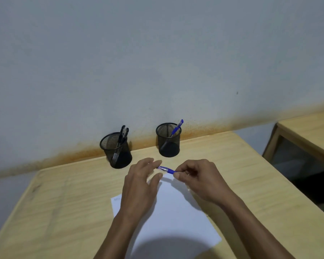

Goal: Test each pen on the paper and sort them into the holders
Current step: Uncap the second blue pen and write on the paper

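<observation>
A blue pen (166, 169) is held level above the far edge of the white paper (174, 217). My right hand (198, 179) pinches its right end between thumb and curled fingers. My left hand (140, 186) hovers over the paper with fingers relaxed, its fingertips touching the pen's left end. Two black mesh holders stand by the wall: the left holder (118, 152) has black pens (122, 136) in it, the right holder (168, 140) has one blue pen (176, 128).
The wooden table (64, 202) ends at the wall behind the holders. A second wooden table (310, 129) stands to the right across a dark gap. Faint scribbles mark the paper's left corner (117, 199).
</observation>
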### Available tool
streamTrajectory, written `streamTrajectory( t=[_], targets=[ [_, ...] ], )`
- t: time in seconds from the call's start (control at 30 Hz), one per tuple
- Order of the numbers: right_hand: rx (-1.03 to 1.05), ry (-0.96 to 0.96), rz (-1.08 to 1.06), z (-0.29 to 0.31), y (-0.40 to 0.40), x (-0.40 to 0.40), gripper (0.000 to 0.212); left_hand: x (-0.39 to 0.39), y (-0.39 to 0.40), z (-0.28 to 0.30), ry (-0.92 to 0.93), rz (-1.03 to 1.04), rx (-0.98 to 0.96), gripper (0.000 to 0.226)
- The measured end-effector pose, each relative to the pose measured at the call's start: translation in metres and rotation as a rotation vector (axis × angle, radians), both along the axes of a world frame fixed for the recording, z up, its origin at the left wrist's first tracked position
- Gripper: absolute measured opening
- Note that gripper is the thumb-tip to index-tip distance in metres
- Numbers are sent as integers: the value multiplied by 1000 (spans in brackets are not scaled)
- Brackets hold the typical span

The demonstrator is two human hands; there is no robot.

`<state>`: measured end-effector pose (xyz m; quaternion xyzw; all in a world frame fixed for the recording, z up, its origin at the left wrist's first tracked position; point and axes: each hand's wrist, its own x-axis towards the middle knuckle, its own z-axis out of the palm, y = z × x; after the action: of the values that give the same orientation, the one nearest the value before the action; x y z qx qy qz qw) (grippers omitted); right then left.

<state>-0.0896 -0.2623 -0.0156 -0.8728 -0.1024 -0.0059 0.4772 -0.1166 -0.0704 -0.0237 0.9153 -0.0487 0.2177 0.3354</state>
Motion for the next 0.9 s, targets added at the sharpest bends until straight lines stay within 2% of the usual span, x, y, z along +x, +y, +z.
streamTrajectory(
  t=[0.13,0.27,0.33,0.43,0.53,0.63,0.73,0.9],
  targets=[
    [207,91,109,22,7,-24,10,-29,14,4,-30,42,-53,20],
    [639,216,24,33,16,-36,23,-54,26,11,40,38,-117,16],
    [800,247,8,31,27,-42,22,-64,28,15,66,43,-179,17],
    [764,245,58,23,49,-54,11,-76,27,20,56,53,-271,18],
    [748,248,87,16,67,-61,8,-85,31,22,65,90,-311,16],
    [780,237,131,16,74,-61,14,-93,37,28,114,71,-351,12],
    [862,237,181,17,82,-58,23,-95,46,35,164,41,-496,15],
    [890,301,219,11,104,-52,18,-91,64,32,251,71,-694,21]
  ],
)
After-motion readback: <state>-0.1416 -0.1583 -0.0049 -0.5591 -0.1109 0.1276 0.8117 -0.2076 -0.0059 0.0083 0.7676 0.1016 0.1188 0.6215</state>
